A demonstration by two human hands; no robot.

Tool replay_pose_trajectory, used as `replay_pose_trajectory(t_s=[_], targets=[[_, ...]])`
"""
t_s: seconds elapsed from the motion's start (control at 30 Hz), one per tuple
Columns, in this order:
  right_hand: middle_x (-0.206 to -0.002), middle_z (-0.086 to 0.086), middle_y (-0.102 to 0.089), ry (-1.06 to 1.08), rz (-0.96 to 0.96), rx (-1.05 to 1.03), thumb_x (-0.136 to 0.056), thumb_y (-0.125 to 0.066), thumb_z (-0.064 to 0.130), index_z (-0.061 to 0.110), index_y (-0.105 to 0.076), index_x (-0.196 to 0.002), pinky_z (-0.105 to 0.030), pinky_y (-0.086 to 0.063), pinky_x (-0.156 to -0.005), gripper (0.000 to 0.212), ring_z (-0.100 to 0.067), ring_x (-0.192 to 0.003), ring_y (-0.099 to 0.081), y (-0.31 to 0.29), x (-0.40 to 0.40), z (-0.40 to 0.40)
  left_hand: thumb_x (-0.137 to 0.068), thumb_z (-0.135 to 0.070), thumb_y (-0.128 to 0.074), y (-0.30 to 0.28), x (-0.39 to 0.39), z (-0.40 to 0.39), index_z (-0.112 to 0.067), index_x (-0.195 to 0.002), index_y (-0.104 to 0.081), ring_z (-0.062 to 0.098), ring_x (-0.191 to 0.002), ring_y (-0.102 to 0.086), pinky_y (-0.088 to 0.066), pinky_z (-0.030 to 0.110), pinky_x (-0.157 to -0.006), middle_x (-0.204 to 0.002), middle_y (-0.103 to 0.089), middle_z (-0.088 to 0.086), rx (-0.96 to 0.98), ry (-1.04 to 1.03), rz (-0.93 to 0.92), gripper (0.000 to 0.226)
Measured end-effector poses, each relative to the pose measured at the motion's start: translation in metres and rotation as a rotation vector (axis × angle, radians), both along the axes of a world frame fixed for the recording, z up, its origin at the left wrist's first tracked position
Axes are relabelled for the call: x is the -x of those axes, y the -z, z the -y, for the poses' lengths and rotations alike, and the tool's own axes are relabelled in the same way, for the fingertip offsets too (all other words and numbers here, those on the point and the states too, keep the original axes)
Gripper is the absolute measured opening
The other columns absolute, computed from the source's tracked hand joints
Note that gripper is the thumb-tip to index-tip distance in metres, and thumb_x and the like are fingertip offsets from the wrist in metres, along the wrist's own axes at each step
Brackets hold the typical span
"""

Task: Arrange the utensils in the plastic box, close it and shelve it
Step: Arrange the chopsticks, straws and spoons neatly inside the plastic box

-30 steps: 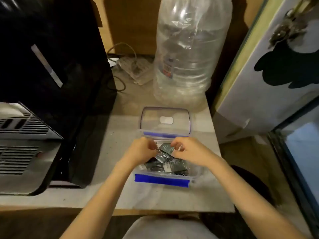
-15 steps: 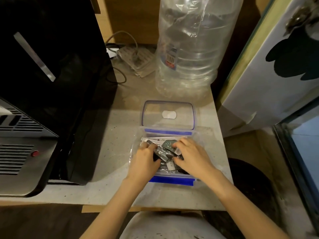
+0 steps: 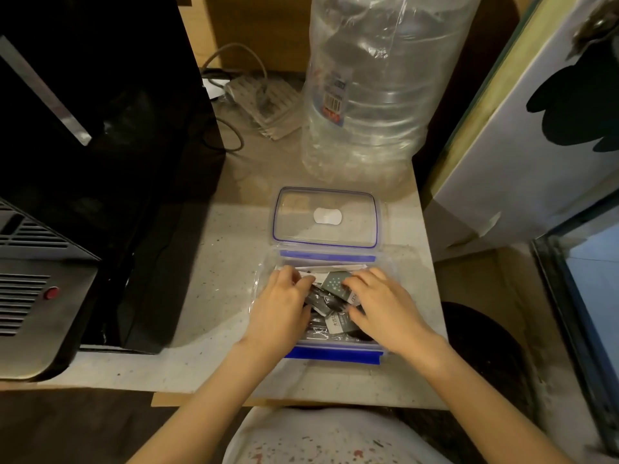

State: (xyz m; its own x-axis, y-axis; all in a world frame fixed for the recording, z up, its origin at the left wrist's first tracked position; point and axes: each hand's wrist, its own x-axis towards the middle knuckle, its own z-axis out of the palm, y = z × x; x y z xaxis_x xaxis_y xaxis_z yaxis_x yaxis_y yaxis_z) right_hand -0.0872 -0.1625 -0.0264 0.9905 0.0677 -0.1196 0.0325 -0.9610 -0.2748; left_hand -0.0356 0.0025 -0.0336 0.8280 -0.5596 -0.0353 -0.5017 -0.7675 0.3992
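A clear plastic box (image 3: 335, 356) with blue clips sits on the pale counter in front of me. Its clear lid (image 3: 325, 216) lies flat just behind it. The box holds wrapped utensil packets (image 3: 335, 298), dark grey and silver, some with white labels. My left hand (image 3: 281, 308) rests palm down on the packets at the box's left side, its fingers curled over a white packet. On the right side my right hand (image 3: 382, 306) presses flat on the packets with fingers spread. Most of the box's inside is hidden under both hands.
A big clear water bottle (image 3: 375, 95) stands behind the lid. A black appliance (image 3: 100, 145) and a grey vented machine (image 3: 30, 296) fill the left. A power strip with cables (image 3: 258, 102) lies at the back. A white panel (image 3: 536, 128) leans on the right past the counter edge.
Both hands have gone from holding packets above the box to pressing down flat on them inside it. The view has shifted closer and slightly down.
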Motion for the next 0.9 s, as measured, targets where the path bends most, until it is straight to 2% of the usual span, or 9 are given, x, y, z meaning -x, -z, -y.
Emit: replay_pose_trajectory(t_s=[0.13, 0.2, 0.27, 0.37, 0.47, 0.63, 0.73, 0.8, 0.9], targets=[[-0.128, 0.000, -0.057, -0.057, 0.015, 0.051, -0.091, -0.054, 0.023, 0.018, -0.051, -0.127, -0.029, -0.039, -0.099, 0.036, -0.014, -0.121, -0.045, -0.002, 0.000, 0.005, -0.066, -0.015, -0.080, -0.002, -0.014, -0.001, -0.015, -0.098, -0.071, 0.026, -0.094, -0.063, -0.057, 0.035, -0.070, -0.099, -0.069, 0.006, -0.107, 0.183, 0.099, 0.033], [-0.116, 0.000, -0.064, -0.058, 0.044, 0.024, -0.090, -0.055, 0.020, 0.017, -0.057, -0.119, -0.027, -0.043, -0.092, 0.029, -0.014, -0.109, -0.055, -0.005, 0.001, 0.008, -0.057, -0.019, -0.085, -0.004, -0.018, -0.001, -0.019, -0.079, -0.074, 0.020, -0.078, -0.066, -0.057, 0.030, -0.058, -0.080, -0.073, -0.001, -0.152, 0.229, 0.146, 0.024], [-0.098, -0.003, -0.071, -0.061, 0.101, 0.014, -0.083, -0.064, 0.012, 0.013, -0.066, -0.106, -0.029, -0.050, -0.080, 0.023, -0.016, -0.092, -0.064, -0.009, 0.001, 0.010, -0.061, -0.017, -0.083, -0.005, -0.019, -0.002, -0.018, -0.072, -0.074, 0.020, -0.071, -0.067, -0.057, 0.030, -0.056, -0.073, -0.073, -0.002, -0.140, 0.248, 0.159, 0.014], [-0.075, -0.003, -0.073, -0.030, 0.256, -0.024, -0.068, -0.077, 0.004, 0.011, -0.072, -0.084, -0.031, -0.056, -0.062, 0.018, -0.017, -0.070, -0.068, -0.009, 0.001, 0.019, -0.067, -0.010, -0.079, -0.003, -0.021, -0.004, -0.014, -0.071, -0.073, 0.022, -0.065, -0.067, -0.058, 0.030, -0.054, -0.069, -0.072, 0.003, -0.081, 0.226, 0.123, 0.008], [-0.073, -0.004, -0.072, -0.004, 0.313, -0.065, -0.068, -0.075, 0.000, 0.009, -0.072, -0.082, -0.034, -0.058, -0.057, 0.017, -0.019, -0.070, -0.066, -0.008, 0.002, 0.024, -0.060, -0.006, -0.082, -0.006, -0.020, -0.006, -0.013, -0.066, -0.071, 0.020, -0.055, -0.065, -0.054, 0.025, -0.044, -0.063, -0.070, 0.003, -0.055, 0.211, 0.143, 0.014], [-0.081, -0.008, -0.072, 0.143, 0.421, -0.202, -0.069, -0.076, -0.005, 0.005, -0.071, -0.093, -0.026, -0.053, -0.068, 0.026, -0.020, -0.077, -0.065, -0.008, 0.010, 0.024, -0.064, 0.001, -0.079, -0.012, -0.022, -0.013, -0.008, -0.070, -0.072, 0.025, -0.056, -0.066, -0.055, 0.031, -0.041, -0.067, -0.070, 0.007, 0.034, 0.148, 0.167, 0.013], [-0.080, -0.007, -0.071, 0.237, 0.477, -0.275, -0.070, -0.076, -0.004, 0.004, -0.071, -0.093, -0.018, -0.047, -0.070, 0.024, -0.012, -0.079, -0.061, -0.014, 0.021, 0.022, -0.069, -0.001, -0.076, -0.008, -0.029, -0.012, -0.006, -0.075, -0.072, 0.029, -0.059, -0.066, -0.056, 0.036, -0.043, -0.072, -0.071, 0.009, 0.036, 0.105, 0.173, 0.009], [-0.077, -0.007, -0.071, 0.244, 0.503, -0.310, -0.072, -0.073, 0.002, 0.003, -0.072, -0.089, -0.013, -0.045, -0.069, 0.016, -0.005, -0.077, -0.056, -0.016, 0.029, 0.021, -0.071, -0.002, -0.073, -0.005, -0.033, -0.008, -0.006, -0.076, -0.071, 0.030, -0.062, -0.065, -0.056, 0.037, -0.045, -0.074, -0.070, 0.010, 0.017, 0.101, 0.173, 0.007], [-0.075, -0.009, -0.071, 0.163, 0.489, -0.299, -0.078, -0.064, 0.009, 0.002, -0.072, -0.085, -0.018, -0.050, -0.069, 0.012, -0.011, -0.073, -0.061, -0.014, 0.041, 0.017, -0.069, -0.003, -0.074, 0.000, -0.034, -0.002, -0.009, -0.075, -0.070, 0.030, -0.063, -0.065, -0.055, 0.035, -0.044, -0.074, -0.070, 0.008, -0.045, 0.115, 0.194, 0.010]])
